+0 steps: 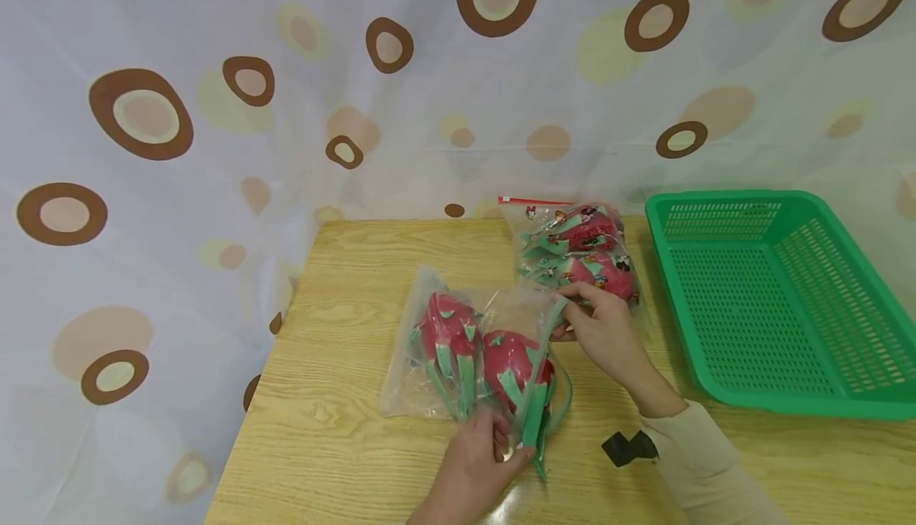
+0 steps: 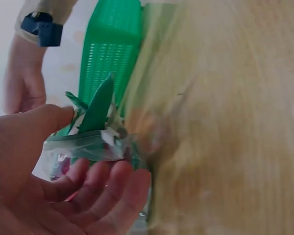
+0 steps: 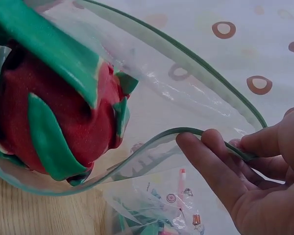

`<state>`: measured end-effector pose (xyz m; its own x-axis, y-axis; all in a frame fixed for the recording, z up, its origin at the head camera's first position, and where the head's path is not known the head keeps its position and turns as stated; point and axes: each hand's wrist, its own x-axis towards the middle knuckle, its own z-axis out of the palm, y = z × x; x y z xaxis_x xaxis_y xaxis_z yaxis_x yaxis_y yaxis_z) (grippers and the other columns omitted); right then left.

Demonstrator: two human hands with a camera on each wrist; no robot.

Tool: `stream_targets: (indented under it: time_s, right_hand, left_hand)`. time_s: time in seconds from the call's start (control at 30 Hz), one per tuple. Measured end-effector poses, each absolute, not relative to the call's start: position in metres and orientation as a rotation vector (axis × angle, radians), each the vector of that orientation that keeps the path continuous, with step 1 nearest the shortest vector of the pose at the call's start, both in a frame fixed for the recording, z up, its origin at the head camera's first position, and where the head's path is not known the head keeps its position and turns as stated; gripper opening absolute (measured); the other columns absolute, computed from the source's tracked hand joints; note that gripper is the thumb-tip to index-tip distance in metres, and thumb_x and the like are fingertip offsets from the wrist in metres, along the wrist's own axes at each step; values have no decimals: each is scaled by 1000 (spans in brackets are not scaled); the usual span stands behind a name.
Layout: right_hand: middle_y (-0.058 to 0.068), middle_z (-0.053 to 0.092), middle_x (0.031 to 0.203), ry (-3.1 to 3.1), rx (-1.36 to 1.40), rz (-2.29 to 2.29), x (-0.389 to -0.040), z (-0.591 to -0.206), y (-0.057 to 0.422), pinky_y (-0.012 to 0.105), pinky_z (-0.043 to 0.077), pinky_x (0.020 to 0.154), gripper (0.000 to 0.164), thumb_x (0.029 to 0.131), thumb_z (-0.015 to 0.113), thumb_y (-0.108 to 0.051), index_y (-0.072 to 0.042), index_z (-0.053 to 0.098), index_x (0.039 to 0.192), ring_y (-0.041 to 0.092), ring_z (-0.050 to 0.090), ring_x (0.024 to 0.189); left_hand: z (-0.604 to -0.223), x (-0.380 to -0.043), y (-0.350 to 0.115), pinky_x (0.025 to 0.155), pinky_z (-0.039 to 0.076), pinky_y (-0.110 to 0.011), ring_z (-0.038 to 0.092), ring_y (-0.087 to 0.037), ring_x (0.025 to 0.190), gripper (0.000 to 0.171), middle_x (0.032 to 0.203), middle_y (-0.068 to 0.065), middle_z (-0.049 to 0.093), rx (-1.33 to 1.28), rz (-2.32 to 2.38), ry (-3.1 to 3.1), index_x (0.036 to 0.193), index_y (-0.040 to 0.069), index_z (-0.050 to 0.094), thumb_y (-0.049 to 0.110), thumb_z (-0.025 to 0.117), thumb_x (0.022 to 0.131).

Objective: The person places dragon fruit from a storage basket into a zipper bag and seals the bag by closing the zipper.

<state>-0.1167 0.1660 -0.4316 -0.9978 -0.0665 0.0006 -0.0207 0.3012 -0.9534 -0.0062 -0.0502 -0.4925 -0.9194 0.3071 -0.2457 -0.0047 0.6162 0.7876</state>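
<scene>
A clear zip bag (image 1: 401, 386) lies on the wooden table with two dragon fruits in it, red with long green leaves. One dragon fruit (image 1: 444, 322) sits deep inside; the other dragon fruit (image 1: 510, 354) is by the bag's mouth, its leaf tips sticking out toward me. My right hand (image 1: 601, 330) pinches the bag's rim at the far corner, and the right wrist view shows the mouth spread wide. At the near side, my left hand (image 1: 475, 457) has its thumb by the protruding green leaf (image 2: 99, 107) and its loosely bent fingers against the bag's edge.
Behind my right hand lies a printed zip bag (image 1: 572, 215) with a red slider strip and more dragon fruits inside. A green plastic basket (image 1: 676, 302) stands on the right. A patterned sheet (image 1: 429, 111) hangs behind the table (image 1: 308, 429).
</scene>
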Motion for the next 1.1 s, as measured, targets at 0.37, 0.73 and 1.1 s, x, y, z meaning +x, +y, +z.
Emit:
stream_targets:
  time_s: [0.37, 0.73, 1.1]
  right_hand:
    - [22, 67, 88, 2485, -104, -1832, -117, -435, 169, 29, 63, 67, 24, 103, 47, -8, 6, 62, 115, 19, 70, 69]
    - [21, 67, 87, 2460, -90, -1846, -116, -437, 171, 29, 62, 67, 25, 104, 46, -9, 8, 62, 115, 19, 71, 69]
    - [24, 67, 90, 2494, -89, -1813, -117, -438, 175, 30, 63, 68, 26, 104, 45, -8, 8, 60, 118, 19, 71, 70]
  left_hand:
    - [-519, 2, -34, 58, 45, -24, 56, -5, 72, 60, 93, 7, 60, 199, 971, 2550, 110, 16, 51, 55, 80, 76]
    - [-526, -4, -23, 48, 38, -21, 54, -2, 58, 22, 66, 15, 59, 223, 895, 2739, 92, 17, 59, 36, 71, 86]
    - [-525, -6, -24, 45, 35, -25, 44, -5, 52, 29, 56, 12, 44, 331, 777, 2825, 68, 25, 48, 33, 65, 91]
